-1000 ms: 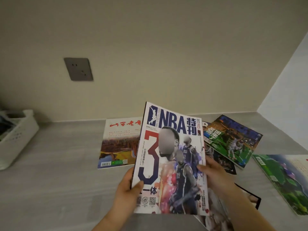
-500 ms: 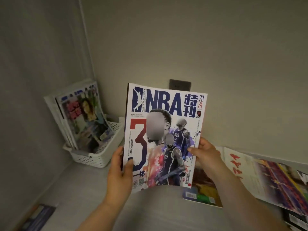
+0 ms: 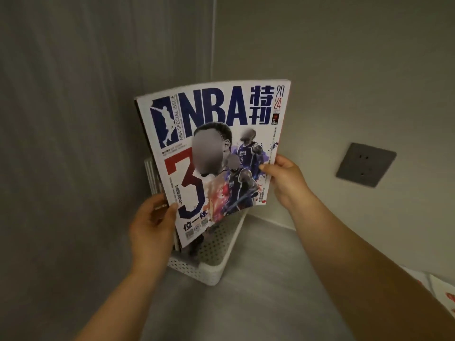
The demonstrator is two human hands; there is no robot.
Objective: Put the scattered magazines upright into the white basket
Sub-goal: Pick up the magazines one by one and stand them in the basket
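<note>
I hold an NBA magazine (image 3: 216, 134) upright over the white perforated basket (image 3: 211, 269) in the corner. My left hand (image 3: 152, 225) grips its lower left edge, thumb on the cover. My right hand (image 3: 283, 178) pinches its right edge at mid height. The magazine's bottom corner dips inside the basket's rim. Behind it, other magazines (image 3: 154, 178) stand upright in the basket against the left wall, mostly hidden by the cover.
The basket stands on a grey counter (image 3: 258, 291) where two walls meet. A grey wall socket (image 3: 365, 167) is on the back wall to the right. The edge of another magazine (image 3: 440, 291) lies at the far right of the counter.
My view turned left to the corner and closed in on the basket. Both hands carried the NBA magazine from above the counter to over the basket, its bottom now inside the rim.
</note>
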